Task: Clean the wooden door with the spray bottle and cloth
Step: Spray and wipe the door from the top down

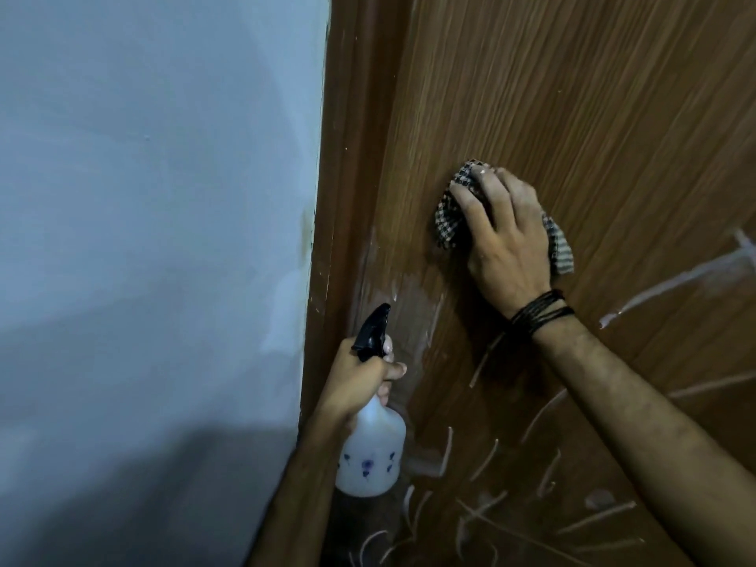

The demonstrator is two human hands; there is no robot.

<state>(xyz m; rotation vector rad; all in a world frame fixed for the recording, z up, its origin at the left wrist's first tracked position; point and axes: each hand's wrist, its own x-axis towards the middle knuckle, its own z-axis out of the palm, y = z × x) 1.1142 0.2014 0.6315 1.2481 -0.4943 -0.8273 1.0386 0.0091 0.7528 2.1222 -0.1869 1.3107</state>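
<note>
Both hands busy | right hand [505,243] fingers spread flat over cloth [450,223] | left hand [362,380] seemingly wrapping spray bottle [372,452]

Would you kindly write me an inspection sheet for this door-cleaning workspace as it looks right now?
Surface: wooden door, upper area looks clean; pale streak marks on its lower part and right side.
Job's things: checked cloth pressed flat on the door; white spray bottle with black nozzle, held upright near the door frame.
Clutter: nothing seen.
Grippers: right hand spread over the cloth, dark cord bracelet at the wrist; left hand gripping the bottle neck.
Cables: nothing seen.
Surroundings: pale blue wall left of the frame.
</note>
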